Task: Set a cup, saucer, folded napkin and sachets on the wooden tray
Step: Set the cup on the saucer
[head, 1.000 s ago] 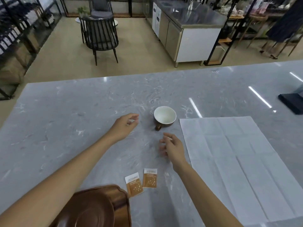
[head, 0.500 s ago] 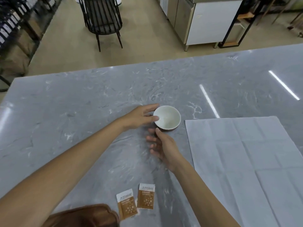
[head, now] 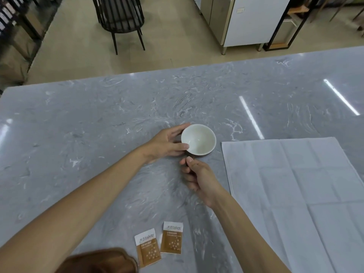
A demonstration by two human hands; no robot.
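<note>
Since half a second ago the left hand (head: pixel 167 143) has closed further round the cup (head: pixel 198 139), and the right hand (head: pixel 199 179) has drawn in just beneath it, while the view has dipped a little toward the counter. The left hand now cups the white cup's left side, thumb pressed on the near rim and fingers curled round the far wall, so the cup is pinched between them. The right hand sits just below the cup with fingers loosely curled and the thumb tip pointing up at the cup's near edge; whether it touches the cup or its handle cannot be told, since the handle is hidden. The cup stands upright on the grey marble counter (head: pixel 98 119), mouth open. To its right, near but apart, lies the unfolded white napkin (head: pixel 295 190), spread flat and running off the right and bottom edges of the view. Toward the person, well apart from the cup, two brown-and-white sachets (head: pixel 159 243) lie side by side between the forearms. At the bottom edge, just left of them, a curved brown corner of the wooden tray (head: pixel 102 261) shows, blurred. The counter left of and beyond the hands lies open to its far edge.
</note>
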